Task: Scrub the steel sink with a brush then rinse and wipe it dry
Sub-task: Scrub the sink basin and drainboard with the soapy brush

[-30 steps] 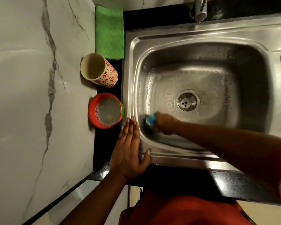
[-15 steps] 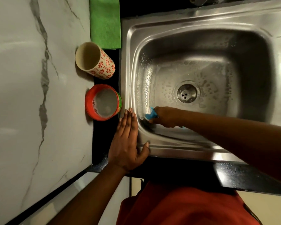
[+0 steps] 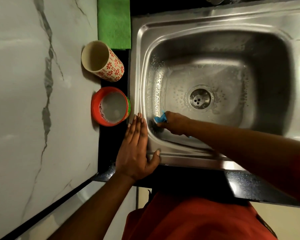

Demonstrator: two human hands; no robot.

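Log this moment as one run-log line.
phase: scrubbing | right hand: grips blue brush at sink basin's near-left corner | left hand: flat on rim | suds on floor | green cloth: unused

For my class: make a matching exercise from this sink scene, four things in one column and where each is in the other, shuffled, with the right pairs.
Things:
1. green cloth
2. red bowl
3. brush
4. left hand

Places:
A. flat on the sink's near-left rim
B. inside the basin, gripped by the right hand
C. on the counter beyond the patterned cup
D. between cup and left hand, holding soapy water

Pairs: 1-C, 2-D, 3-B, 4-A
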